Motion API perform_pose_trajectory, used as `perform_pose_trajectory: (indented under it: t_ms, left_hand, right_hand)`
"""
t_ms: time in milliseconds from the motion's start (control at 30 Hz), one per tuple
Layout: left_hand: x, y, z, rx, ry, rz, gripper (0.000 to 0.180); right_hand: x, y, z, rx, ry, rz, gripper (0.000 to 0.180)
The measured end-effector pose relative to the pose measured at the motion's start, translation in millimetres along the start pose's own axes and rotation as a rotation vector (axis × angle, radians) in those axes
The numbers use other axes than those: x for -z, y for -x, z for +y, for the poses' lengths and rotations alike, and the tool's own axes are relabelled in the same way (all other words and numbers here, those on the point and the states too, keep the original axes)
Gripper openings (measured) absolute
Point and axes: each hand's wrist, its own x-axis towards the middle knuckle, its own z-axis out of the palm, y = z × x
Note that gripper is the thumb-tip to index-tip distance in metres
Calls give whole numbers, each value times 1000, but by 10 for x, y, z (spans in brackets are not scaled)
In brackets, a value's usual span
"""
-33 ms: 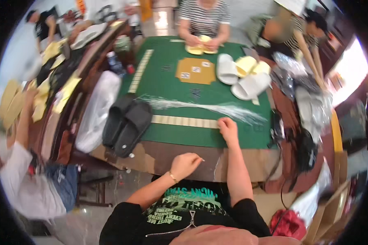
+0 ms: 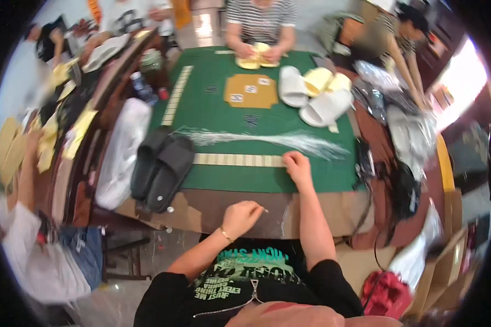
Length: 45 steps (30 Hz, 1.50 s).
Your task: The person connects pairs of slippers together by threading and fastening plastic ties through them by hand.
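In the head view, a person's left hand hovers just short of the green mat, its grip pinched on a small pale piece. Over the mat's near part, the right hand meets the right end of a segmented cream strip; whether it grasps anything is unclear. White strands cross the mat.

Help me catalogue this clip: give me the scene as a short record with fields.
Left hand: fingertips together, small thin pale piece sticking out
Right hand: curled at the right end of a row of flat pale rectangles; grip unclear
Surface: flat green mat
Beyond the row: loose bundle of thin white strands
Left: pair of black open-toed slippers
Far side: co-worker's hands on pale-yellow slippers
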Motion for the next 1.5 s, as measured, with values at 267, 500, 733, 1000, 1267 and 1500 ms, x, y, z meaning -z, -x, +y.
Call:
perform_pose_trajectory:
  t_ms: [267,500,733,1000,1267,1500]
  left_hand:
    - [-92,-97,-39,8,18,70,11]
    - [-163,-97,-51,-25,52,116,10]
    - [-116,-91,-81,-57,36,130,10]
    - [-64,-87,-96,-30,30,104,12]
    - [0,-146,-72,109,402,106,20]
    - [481,-264,152,151,1178,35,75]
  right_hand:
    - [432,-145,-304,-224,-626,145,11]
    - [1034,-1138,-38,92,291,490,33]
    - [1371,-1880,-138,65,793,597,59]
    - [1332,-2111,-378,-112,981,208,41]
    - [1311,-1525,-1567,-119,116,63,25]
    - [885,-165,-2367,-141,-377,-74,10]
